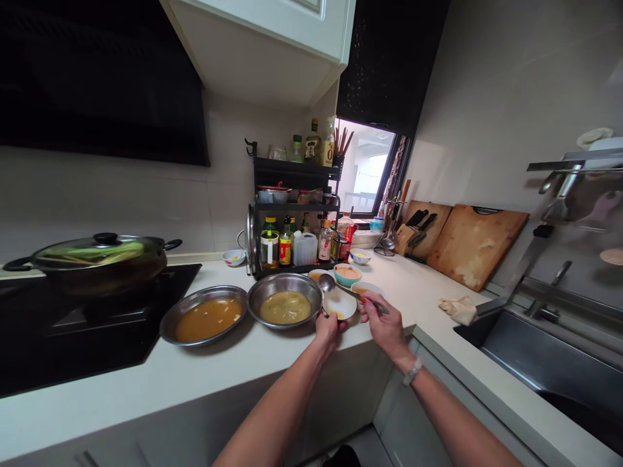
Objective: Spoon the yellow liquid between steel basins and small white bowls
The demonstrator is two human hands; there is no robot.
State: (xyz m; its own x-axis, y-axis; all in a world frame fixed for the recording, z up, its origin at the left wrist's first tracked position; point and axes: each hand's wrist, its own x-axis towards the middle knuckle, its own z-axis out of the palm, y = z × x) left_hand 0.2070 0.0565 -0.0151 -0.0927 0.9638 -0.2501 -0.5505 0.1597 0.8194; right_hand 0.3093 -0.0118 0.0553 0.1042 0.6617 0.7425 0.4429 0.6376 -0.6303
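Bare forearms [287, 397], pale bracelet [413, 371] around the right wrist [403, 359]

In our right grip [382, 321] we see a silver ladle [327, 283]; at our left grip [329, 331], a white bowl [344, 303]. Left of that grip is a silver pan [257, 305] of dull yellow soup [286, 307], and farther left a second silver pan [169, 318], its orange-brown broth [207, 322] flecked with cream. Just beyond our grips, a turquoise bowl [347, 281] shows pale orange inside. Beneath them the tabletop [228, 373] is plain white; farther beyond, a black rack [294, 172]; rightward, a brown board [479, 243] with paler patches.
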